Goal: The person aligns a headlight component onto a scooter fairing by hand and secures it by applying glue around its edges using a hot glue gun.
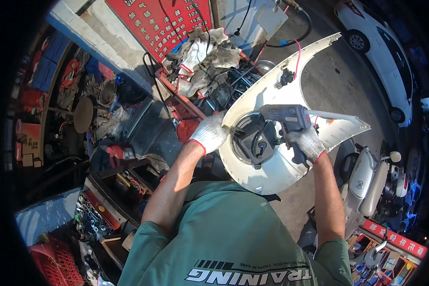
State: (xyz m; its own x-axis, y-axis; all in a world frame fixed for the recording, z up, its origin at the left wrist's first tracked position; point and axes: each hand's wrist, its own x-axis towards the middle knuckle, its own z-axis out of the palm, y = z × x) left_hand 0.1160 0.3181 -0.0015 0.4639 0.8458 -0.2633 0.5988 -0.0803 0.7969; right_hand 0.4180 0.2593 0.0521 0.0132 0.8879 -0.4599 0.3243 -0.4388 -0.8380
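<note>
A large curved white vehicle body panel (252, 181) is tilted in front of me, its inner side toward me. A round dark lamp unit (255, 143) with a square black housing and cables sits in its opening. My left hand (210, 134), in a white work glove, grips the panel's left edge beside the lamp. My right hand (310, 143), also gloved, is wrapped round a dark blue-grey pistol-shaped power tool (286, 116). The tool's front end points left, above the lamp housing. Its tip and any contact with the panel cannot be made out.
Piled work gloves (195, 62) lie over metal tools in a red tray (176, 97) beyond my left hand. Left stand cluttered shelves (47, 114) and an open tool drawer (95, 209). A white scooter (362, 181) and a white car (383, 52) are at the right.
</note>
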